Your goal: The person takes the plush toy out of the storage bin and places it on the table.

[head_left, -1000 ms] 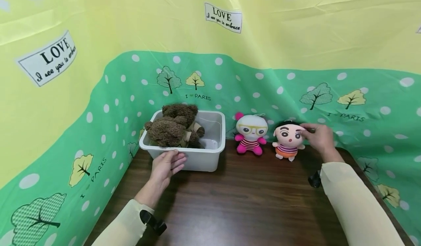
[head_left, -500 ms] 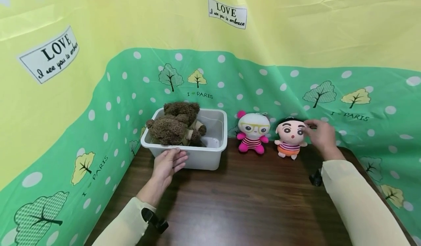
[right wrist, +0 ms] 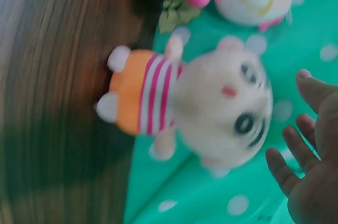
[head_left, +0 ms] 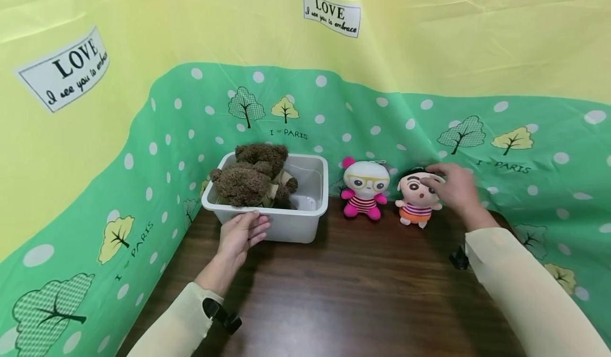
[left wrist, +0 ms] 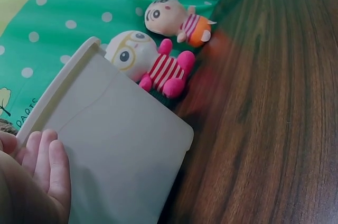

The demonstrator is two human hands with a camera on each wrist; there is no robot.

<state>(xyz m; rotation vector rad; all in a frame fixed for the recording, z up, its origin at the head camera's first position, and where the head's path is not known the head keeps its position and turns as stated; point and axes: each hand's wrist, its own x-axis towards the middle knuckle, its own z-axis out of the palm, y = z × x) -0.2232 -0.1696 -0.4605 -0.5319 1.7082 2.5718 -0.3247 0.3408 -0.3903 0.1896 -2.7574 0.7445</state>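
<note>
My left hand holds the front rim of a grey plastic bin, thumb at the rim and fingers against the outer wall. Inside the bin two brown teddy bears lie on its left side. At the right, my right hand is beside the head of a boy doll with a striped top and orange shorts. In the right wrist view its fingers are spread and apart from the doll. A pink-and-white panda plush with yellow glasses sits between bin and doll.
The dark wooden table stretches in front of the bin and plush toys. A green and yellow printed cloth hangs behind them and along both sides.
My right hand has loosened from the doll's head and lifted slightly, its fingers spreading. The doll stays upright against the cloth. My left hand keeps its place on the bin.
</note>
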